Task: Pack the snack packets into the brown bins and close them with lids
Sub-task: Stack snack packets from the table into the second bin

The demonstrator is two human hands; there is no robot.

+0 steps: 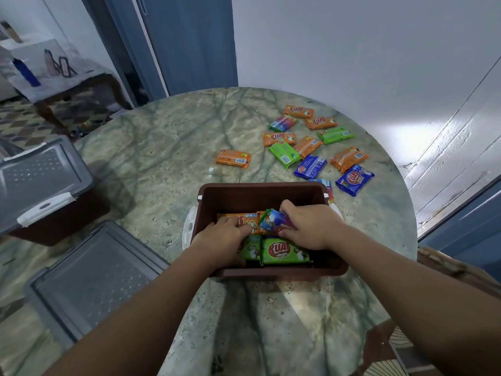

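Right grip [309,226] around blue packet [272,222]

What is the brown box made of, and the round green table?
The open brown rectangular bin looks like matte moulded plastic: smooth, even walls with white clip handles. The round green-grey table looks like polished marble or stone, from its dark veins and soft sheen, though it might be a printed surface.

The left hand [221,234] covers part of the orange packet [245,219] and the green packet [250,248] beneath it, and its fingertips are out of sight against them. The right hand [311,226] hides much of a blue packet [272,222], whose print is blurred. The open bin [260,192] screens a multicoloured packet [325,183] behind its far corner. The closed bin [40,183] and loose lid [89,280] run off the left edge.
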